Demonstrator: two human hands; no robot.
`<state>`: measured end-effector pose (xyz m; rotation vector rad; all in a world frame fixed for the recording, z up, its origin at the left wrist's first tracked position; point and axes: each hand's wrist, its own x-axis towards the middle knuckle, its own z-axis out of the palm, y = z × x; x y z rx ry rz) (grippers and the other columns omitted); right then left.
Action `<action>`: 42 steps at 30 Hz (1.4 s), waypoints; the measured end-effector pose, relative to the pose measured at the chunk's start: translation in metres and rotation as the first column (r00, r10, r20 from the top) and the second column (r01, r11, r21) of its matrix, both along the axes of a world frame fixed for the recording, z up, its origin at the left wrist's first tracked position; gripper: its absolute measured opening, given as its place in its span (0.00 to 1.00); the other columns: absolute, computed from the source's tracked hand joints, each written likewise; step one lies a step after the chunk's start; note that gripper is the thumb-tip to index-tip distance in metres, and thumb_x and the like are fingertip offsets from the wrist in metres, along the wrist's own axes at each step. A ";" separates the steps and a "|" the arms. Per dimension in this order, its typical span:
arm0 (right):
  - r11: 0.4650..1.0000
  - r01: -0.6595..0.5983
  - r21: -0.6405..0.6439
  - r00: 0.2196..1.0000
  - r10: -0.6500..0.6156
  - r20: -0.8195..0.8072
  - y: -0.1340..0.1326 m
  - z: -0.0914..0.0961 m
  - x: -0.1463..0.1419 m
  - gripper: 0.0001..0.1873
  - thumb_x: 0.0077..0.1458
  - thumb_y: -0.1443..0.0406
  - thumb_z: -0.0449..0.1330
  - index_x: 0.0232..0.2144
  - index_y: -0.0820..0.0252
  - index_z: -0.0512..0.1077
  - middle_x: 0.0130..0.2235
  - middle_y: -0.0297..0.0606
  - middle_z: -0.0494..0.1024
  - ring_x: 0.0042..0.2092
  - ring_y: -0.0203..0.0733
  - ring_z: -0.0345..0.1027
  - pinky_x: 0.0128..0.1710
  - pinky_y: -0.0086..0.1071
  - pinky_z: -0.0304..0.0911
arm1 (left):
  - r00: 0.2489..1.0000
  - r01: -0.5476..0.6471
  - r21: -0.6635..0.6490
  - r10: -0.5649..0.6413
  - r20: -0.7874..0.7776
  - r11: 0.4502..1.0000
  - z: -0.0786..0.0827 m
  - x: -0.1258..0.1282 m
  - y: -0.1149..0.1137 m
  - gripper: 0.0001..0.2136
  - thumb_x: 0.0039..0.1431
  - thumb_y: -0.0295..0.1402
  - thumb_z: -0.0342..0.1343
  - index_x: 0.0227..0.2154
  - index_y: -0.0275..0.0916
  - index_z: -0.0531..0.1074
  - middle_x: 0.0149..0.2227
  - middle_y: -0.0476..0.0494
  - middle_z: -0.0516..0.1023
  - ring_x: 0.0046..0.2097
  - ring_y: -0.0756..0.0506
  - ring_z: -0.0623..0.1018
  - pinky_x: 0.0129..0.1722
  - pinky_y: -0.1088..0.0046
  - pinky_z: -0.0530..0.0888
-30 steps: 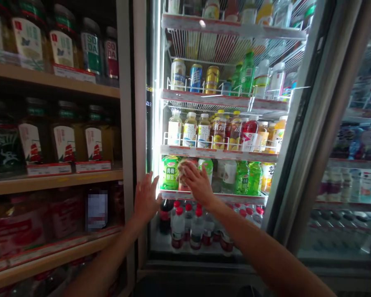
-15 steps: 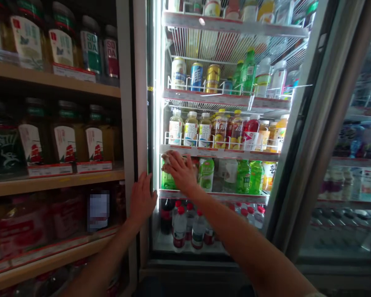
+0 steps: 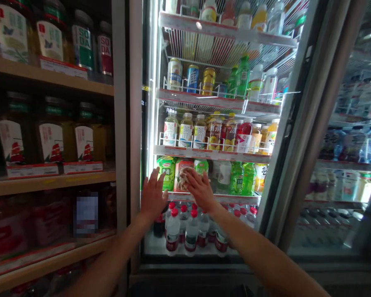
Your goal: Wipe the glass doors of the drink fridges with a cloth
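Observation:
A crumpled pale cloth is under the fingers of my right hand, held flat against the glass front of a lit drinks fridge. Behind it, a pink carton-like bottle is partly covered. My left hand is raised with fingers spread near the fridge's left edge, holding nothing; whether it touches the glass I cannot tell. Beyond that hand shows a green drink bottle. Below both hands, red-capped bottles stand on the fridge floor.
To the left, wooden shelves hold large juice bottles and soda bottles. A metal frame post divides them from the fridge. At right runs a thick metal upright, with another stocked fridge section beyond. Cans and tea bottles fill the upper shelves.
My right hand has slid the cloth right and slightly down across the glass. My left hand has moved off the frame to the right, fingers spread. The view has shifted slightly right.

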<state>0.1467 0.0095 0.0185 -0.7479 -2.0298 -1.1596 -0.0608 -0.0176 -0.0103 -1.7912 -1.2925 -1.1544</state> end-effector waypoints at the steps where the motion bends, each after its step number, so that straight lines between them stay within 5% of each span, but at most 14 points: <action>1: 1.000 0.000 0.005 1.000 0.000 0.020 0.000 -0.002 0.008 0.16 0.57 0.66 0.54 0.49 0.51 0.68 0.61 0.36 0.63 0.67 0.43 0.38 0.64 0.50 0.22 | 1.000 0.013 -0.001 -0.013 -0.008 1.000 0.000 0.004 0.001 0.26 0.54 0.28 0.48 0.58 0.35 0.56 0.63 0.31 0.56 0.64 0.37 0.56 0.59 0.51 0.59; 7: 0.993 0.110 0.039 0.946 -0.093 -0.311 0.006 0.022 0.030 0.21 0.58 0.68 0.50 0.54 0.51 0.64 0.61 0.41 0.63 0.66 0.45 0.45 0.63 0.49 0.33 | 0.992 0.121 0.083 -0.122 0.009 0.989 0.009 0.026 0.002 0.25 0.56 0.28 0.48 0.58 0.36 0.56 0.63 0.32 0.57 0.65 0.38 0.55 0.61 0.52 0.58; 16: 0.988 -0.141 -0.069 0.912 0.103 -0.397 0.008 0.016 0.036 0.20 0.52 0.70 0.51 0.49 0.61 0.65 0.55 0.46 0.70 0.61 0.37 0.56 0.61 0.39 0.47 | 0.843 0.532 0.093 -0.537 0.035 0.841 0.040 0.098 0.007 0.24 0.60 0.25 0.41 0.60 0.41 0.51 0.57 0.38 0.67 0.59 0.46 0.66 0.56 0.63 0.68; 20: 0.998 -0.062 0.027 0.906 0.067 -0.417 0.012 0.018 0.057 0.14 0.54 0.63 0.54 0.43 0.58 0.69 0.60 0.47 0.63 0.64 0.44 0.49 0.63 0.47 0.40 | 0.849 0.507 0.132 -0.520 0.096 0.852 0.050 0.123 0.021 0.23 0.62 0.28 0.42 0.61 0.40 0.52 0.58 0.37 0.66 0.60 0.45 0.65 0.57 0.62 0.67; 24: 0.996 0.018 0.083 0.927 0.014 -0.375 0.009 0.014 0.071 0.20 0.57 0.62 0.51 0.52 0.56 0.65 0.60 0.46 0.63 0.66 0.44 0.45 0.64 0.48 0.36 | 0.871 0.487 0.200 -0.490 -0.040 0.850 0.053 0.145 0.030 0.25 0.62 0.27 0.43 0.62 0.39 0.51 0.62 0.35 0.58 0.65 0.42 0.55 0.60 0.58 0.62; 27: 0.995 0.052 0.083 0.929 -0.018 -0.369 0.007 0.011 0.081 0.24 0.57 0.60 0.52 0.55 0.59 0.62 0.61 0.50 0.61 0.66 0.47 0.45 0.64 0.48 0.37 | 0.869 0.494 0.234 -0.470 -0.153 0.838 0.051 0.154 0.038 0.25 0.61 0.25 0.42 0.62 0.38 0.51 0.60 0.36 0.63 0.65 0.44 0.55 0.60 0.61 0.62; 30: 0.995 0.073 0.062 0.941 -0.048 -0.335 0.005 0.014 0.098 0.26 0.55 0.58 0.54 0.56 0.56 0.61 0.63 0.48 0.57 0.65 0.49 0.45 0.63 0.50 0.38 | 0.895 0.437 0.277 -0.383 -0.230 0.855 0.054 0.145 0.046 0.22 0.61 0.26 0.45 0.59 0.37 0.57 0.56 0.37 0.68 0.63 0.45 0.59 0.61 0.63 0.60; 33: 0.990 0.125 0.063 0.905 -0.087 -0.417 0.006 0.023 0.120 0.26 0.57 0.60 0.52 0.58 0.55 0.58 0.64 0.47 0.54 0.66 0.49 0.44 0.62 0.51 0.40 | 0.929 0.348 0.363 -0.265 -0.257 0.864 0.070 0.110 0.050 0.17 0.61 0.28 0.48 0.53 0.37 0.63 0.55 0.37 0.70 0.62 0.44 0.62 0.62 0.60 0.56; 37: 0.973 0.223 0.065 0.811 -0.148 -0.566 0.015 0.035 0.140 0.26 0.59 0.65 0.48 0.60 0.55 0.54 0.65 0.48 0.52 0.66 0.48 0.43 0.61 0.52 0.42 | 0.983 0.181 0.447 -0.176 -0.053 0.876 0.098 0.063 0.050 0.13 0.59 0.33 0.51 0.46 0.36 0.67 0.61 0.33 0.60 0.65 0.38 0.55 0.61 0.52 0.55; 39: 0.969 0.236 0.080 0.800 -0.147 -0.581 0.021 0.035 0.142 0.28 0.59 0.65 0.47 0.62 0.56 0.52 0.65 0.48 0.53 0.67 0.49 0.40 0.62 0.52 0.40 | 0.976 0.215 0.430 -0.210 -0.060 0.877 0.102 0.066 0.049 0.12 0.59 0.31 0.49 0.45 0.35 0.66 0.62 0.33 0.57 0.65 0.39 0.53 0.60 0.54 0.58; 42: 0.964 0.229 0.135 0.809 -0.112 -0.577 0.028 0.031 0.139 0.30 0.60 0.65 0.46 0.64 0.57 0.47 0.65 0.47 0.51 0.67 0.48 0.38 0.63 0.51 0.37 | 0.936 0.340 0.366 -0.272 -0.225 0.866 0.087 0.106 0.047 0.15 0.60 0.29 0.46 0.49 0.35 0.64 0.59 0.35 0.64 0.65 0.42 0.54 0.60 0.59 0.60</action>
